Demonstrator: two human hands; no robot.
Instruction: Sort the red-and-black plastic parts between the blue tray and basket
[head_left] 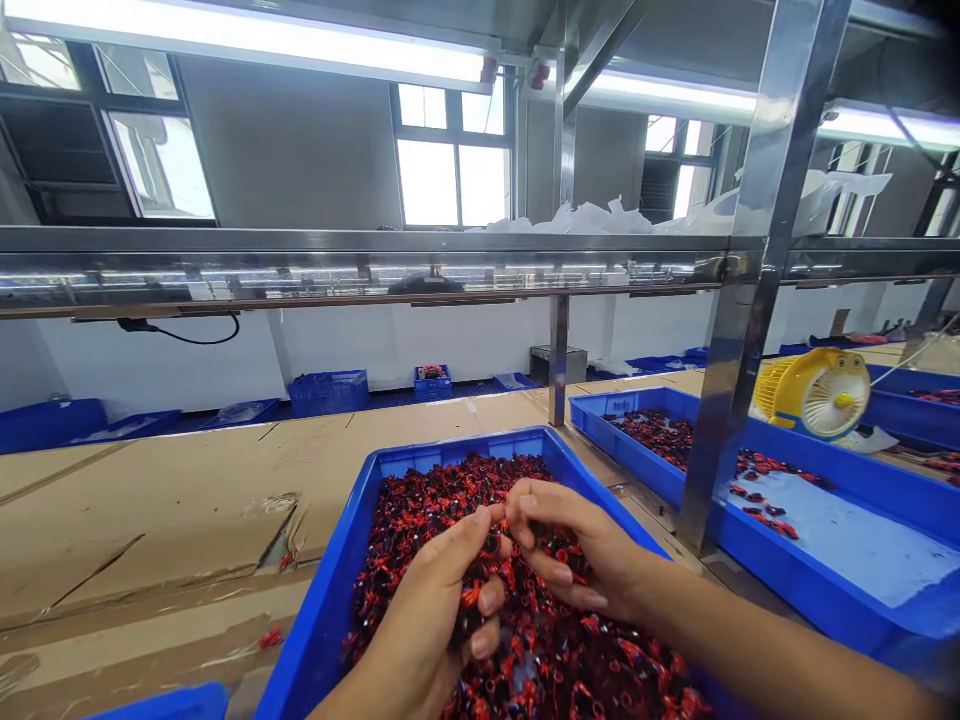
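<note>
A deep blue tray [319, 600] holds a heap of small red and black pieces [427, 510], some ring-shaped. Over the heap, my left hand [431, 605] is cupped with fingers curled around several of these pieces. My right hand [581, 550] faces it, bent inward, with more pieces in its palm. The thumb and fingertips of both hands meet or nearly meet above the tray. Whatever sits between those fingertips is too small to make out.
To the right, a second blue tray [817, 570] has scattered pieces, behind a metal post [731, 350]. A yellow fan [817, 395] stands by it. Cardboard [187, 500] covers the table, with stray red pieces [271, 637]. A metal shelf [360, 265] spans overhead.
</note>
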